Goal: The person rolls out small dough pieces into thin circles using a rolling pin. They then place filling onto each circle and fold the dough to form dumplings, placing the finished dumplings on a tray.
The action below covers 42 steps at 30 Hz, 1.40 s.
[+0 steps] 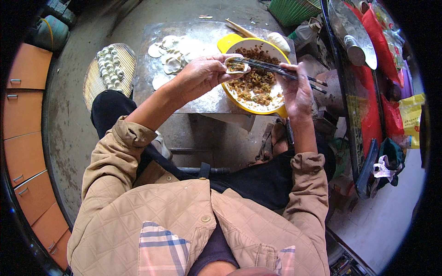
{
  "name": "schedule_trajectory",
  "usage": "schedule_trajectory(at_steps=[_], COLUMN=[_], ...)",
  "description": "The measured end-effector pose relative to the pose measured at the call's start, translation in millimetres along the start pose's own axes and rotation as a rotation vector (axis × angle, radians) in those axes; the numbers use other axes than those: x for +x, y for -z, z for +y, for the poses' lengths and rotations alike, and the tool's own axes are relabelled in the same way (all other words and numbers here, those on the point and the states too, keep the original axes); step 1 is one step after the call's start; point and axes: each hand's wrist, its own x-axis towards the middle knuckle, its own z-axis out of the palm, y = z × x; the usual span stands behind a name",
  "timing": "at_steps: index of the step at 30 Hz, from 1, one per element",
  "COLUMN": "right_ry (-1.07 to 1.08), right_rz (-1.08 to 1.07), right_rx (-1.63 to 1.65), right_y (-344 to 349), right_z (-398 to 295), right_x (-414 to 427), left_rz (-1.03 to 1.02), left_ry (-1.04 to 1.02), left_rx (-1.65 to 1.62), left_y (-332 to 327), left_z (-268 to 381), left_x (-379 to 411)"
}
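Observation:
My left hand (203, 74) holds a round dough wrapper (236, 65) with brown filling on it, over the left part of a yellow bowl (232, 98). In my right hand (297, 88) is a pair of dark chopsticks (266, 66), whose tips touch the filling in the wrapper. Chopped filling (257, 84) lies in the bowl, with white patches at its near side. Left of the bowl, flat dough wrappers (172, 65) lie in an overlapping pile on a floured table (145, 100). Behind the bowl are a lump of dough (279, 42) and a wooden rolling pin (241, 28).
A round woven tray (92, 81) with rows of filled dumplings (111, 67) stands left of the table. Orange drawers (26, 114) line the far left, near a gas cylinder (55, 32). At the right are a green basket (293, 12), a metal pan (367, 38) and red plastic bags (380, 48).

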Motion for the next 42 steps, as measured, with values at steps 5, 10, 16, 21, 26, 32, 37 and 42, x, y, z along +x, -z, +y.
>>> schedule_trajectory(at_steps=[5, 10, 16, 21, 26, 32, 37, 42], right_ry=[0.495, 0.76, 0.734, 0.5, 0.402, 0.417, 0.488, 0.43], right_rz=[0.003, -0.493, -0.627, -0.43, -0.299, -0.277, -0.285, -0.282], right_rx=[-0.603, -1.477, -1.635, -1.246, -1.003, -0.97, -0.997, -1.007], right_y=[-6.3, -21.4, -16.1, -40.3, -59.3, -62.8, -64.5, -67.8], right_z=[-7.8, 2.5, 12.0, 2.0, 7.7, 11.0, 9.6, 5.4], right_x=[-6.9, -17.9, -17.5, -20.8, -21.8, -21.3, -20.1, -23.3], left_rz=[0.079, 0.01, 0.055, 0.076, 0.08, 0.103, 0.092, 0.083], left_ry=[-0.002, -0.116, -0.142, -0.158, -0.164, -0.132, -0.154, -0.157], left_rx=[0.097, 0.245, 0.448, 0.445, 0.464, 0.339, 0.38, 0.449], left_y=[-4.7, -1.3, -5.1, -13.4, -13.9, -18.7, -18.5, -15.7], left_z=[6.1, -3.4, -3.8, -1.1, -2.3, -2.8, -3.1, -2.9], left_x=[-3.8, -2.8, -5.3, -10.4, -11.0, -14.4, -15.0, -14.4])
